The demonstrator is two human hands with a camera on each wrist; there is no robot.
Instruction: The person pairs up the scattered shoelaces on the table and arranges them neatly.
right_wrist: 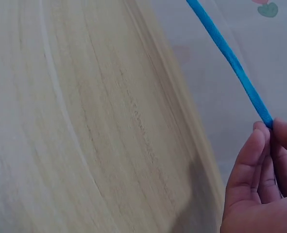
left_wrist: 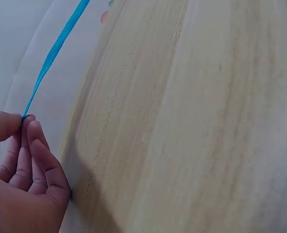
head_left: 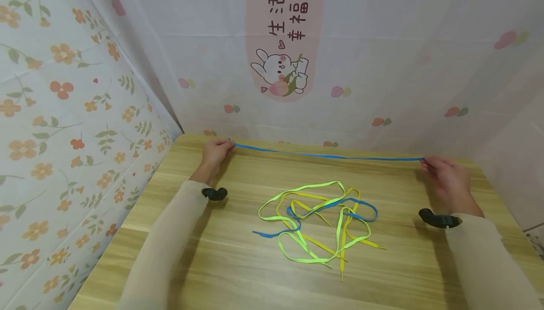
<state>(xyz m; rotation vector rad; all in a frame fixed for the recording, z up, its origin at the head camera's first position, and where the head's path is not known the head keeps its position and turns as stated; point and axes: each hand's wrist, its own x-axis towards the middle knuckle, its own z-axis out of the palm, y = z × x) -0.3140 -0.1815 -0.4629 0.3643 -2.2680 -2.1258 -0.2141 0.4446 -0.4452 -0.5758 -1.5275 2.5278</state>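
A flat blue shoelace (head_left: 331, 157) stretches nearly straight between my two hands along the far edge of the table. My left hand (head_left: 216, 153) pinches its left end between thumb and fingertip, with a short tip poking out past the fingers. At the other end, my right hand (head_left: 448, 177) pinches the lace the same way. Both wrist views show the lace (left_wrist: 60, 41) running up taut from the pinch, slightly twisted on the left side. Nearer to me, a loose tangle holds another blue shoelace (head_left: 363, 201), neon green laces (head_left: 293, 258) and yellow laces (head_left: 342, 265).
The wooden table (head_left: 229, 272) ends at a white printed curtain (head_left: 191, 55) at the back. A flowered cloth (head_left: 63, 125) hangs along the left side. Each wrist wears a black camera mount (head_left: 439, 219).
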